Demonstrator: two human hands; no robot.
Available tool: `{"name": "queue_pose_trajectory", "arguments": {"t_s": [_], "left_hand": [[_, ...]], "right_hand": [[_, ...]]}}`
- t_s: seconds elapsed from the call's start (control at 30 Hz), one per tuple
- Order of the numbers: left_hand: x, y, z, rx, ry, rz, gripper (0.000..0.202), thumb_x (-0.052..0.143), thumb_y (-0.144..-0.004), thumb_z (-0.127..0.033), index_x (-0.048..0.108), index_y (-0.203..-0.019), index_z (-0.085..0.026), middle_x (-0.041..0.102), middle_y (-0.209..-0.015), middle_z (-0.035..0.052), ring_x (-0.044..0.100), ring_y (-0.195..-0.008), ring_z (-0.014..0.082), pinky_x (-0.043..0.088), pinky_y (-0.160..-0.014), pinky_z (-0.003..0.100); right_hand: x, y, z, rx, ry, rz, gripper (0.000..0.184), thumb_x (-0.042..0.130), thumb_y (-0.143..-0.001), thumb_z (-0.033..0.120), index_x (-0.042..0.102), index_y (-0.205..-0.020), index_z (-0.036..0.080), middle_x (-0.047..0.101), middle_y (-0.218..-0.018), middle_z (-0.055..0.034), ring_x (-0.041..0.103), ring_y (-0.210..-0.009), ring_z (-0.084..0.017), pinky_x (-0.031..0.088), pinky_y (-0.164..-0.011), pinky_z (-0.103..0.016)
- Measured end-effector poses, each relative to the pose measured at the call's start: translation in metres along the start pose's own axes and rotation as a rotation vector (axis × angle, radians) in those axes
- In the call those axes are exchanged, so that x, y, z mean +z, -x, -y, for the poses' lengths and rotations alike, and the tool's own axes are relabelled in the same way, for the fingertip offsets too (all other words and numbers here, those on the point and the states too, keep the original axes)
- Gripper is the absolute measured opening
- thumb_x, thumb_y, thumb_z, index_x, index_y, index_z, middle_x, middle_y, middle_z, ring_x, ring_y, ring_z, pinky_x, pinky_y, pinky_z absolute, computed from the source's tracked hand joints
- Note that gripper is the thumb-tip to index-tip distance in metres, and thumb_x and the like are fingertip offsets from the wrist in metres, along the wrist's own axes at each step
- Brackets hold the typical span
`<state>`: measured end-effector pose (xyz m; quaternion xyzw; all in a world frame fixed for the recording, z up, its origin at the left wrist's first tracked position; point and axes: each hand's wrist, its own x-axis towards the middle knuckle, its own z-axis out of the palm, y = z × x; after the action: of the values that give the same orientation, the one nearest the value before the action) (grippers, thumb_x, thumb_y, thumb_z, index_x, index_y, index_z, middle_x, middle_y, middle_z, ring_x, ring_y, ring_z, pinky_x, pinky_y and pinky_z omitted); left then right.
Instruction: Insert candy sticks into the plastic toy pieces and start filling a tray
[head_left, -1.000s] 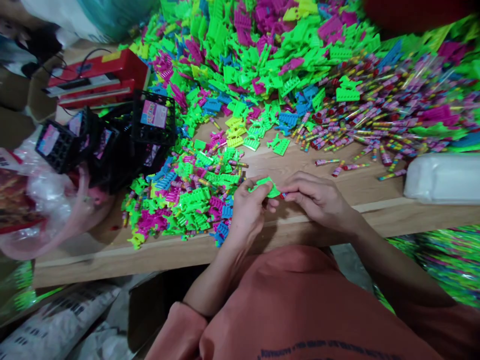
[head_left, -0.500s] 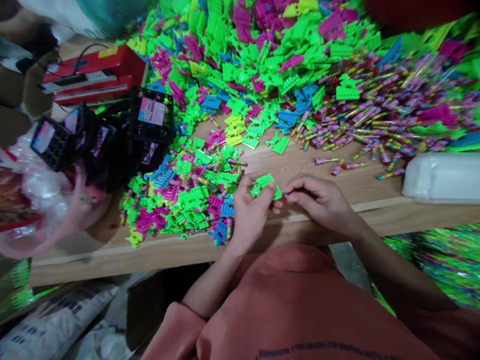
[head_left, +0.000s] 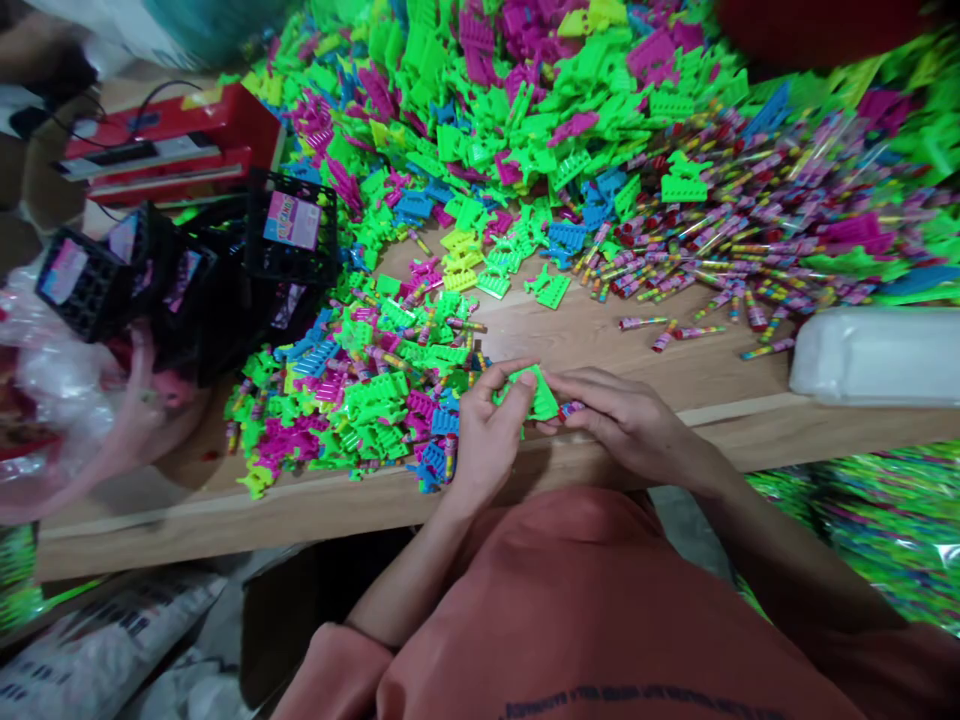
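**A:** What's just shifted over there?

**B:** The green plastic piece (head_left: 534, 395) has tipped up. It lay flatter a moment ago, and now it sits at a slant above the front of the bench (head_left: 675, 370), pinched between the thumb and fingers of the left grip (head_left: 487, 435).

**A:** And the other hand?

**B:** The right grip (head_left: 622, 425) has moved in close, its fingers curled nearly shut. They seem to pinch a small striped stick (head_left: 571, 408), red and purple as far as I can make out, right against the lower edge of the piece.

**A:** Is the stick in the piece, then?

**B:** I can't tell from here. The fingers hide that end, and the two hands almost meet around it.

**A:** What's lying near them?

**B:** Just beside the left hand there's a heap of green, pink and blue plastic pieces (head_left: 375, 400). Further up on the right is a wide spread of striped sticks (head_left: 720, 230), with a few loose ones on the bare wood.

**A:** And past those?

**B:** Black plastic crates with pink labels (head_left: 291, 230) stand beyond the heap, with a red machine (head_left: 165, 145) behind them, and a white plastic tub (head_left: 877, 355) sits at the right end of the bench
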<state>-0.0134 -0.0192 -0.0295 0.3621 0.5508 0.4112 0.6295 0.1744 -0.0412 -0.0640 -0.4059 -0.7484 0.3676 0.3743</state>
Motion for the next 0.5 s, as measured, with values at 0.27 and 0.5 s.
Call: {"name": "queue_pose_trajectory", "arguments": {"t_s": [0.27, 0.5], "left_hand": [[0.001, 0.0, 0.013, -0.042, 0.063, -0.004, 0.029, 0.079, -0.087, -0.042, 0.078, -0.106, -0.02, 0.075, -0.084, 0.0033, 0.069, -0.062, 0.0156, 0.058, -0.053, 0.026], [0.006, 0.002, 0.015, -0.081, 0.09, -0.036, 0.031, 0.078, -0.086, -0.042, 0.075, -0.107, -0.019, 0.075, -0.078, 0.0029, 0.069, -0.057, 0.0156, 0.058, -0.051, 0.026]], "right_hand": [[0.003, 0.006, -0.007, -0.076, -0.025, -0.03, 0.048, 0.055, -0.108, 0.019, 0.059, -0.154, 0.027, 0.076, -0.136, -0.0107, 0.071, -0.124, -0.024, 0.061, -0.103, -0.043], [0.01, 0.006, -0.008, -0.116, 0.008, -0.068, 0.047, 0.048, -0.109, 0.018, 0.059, -0.154, 0.025, 0.077, -0.131, -0.0124, 0.073, -0.118, -0.023, 0.059, -0.1, -0.044]]}}
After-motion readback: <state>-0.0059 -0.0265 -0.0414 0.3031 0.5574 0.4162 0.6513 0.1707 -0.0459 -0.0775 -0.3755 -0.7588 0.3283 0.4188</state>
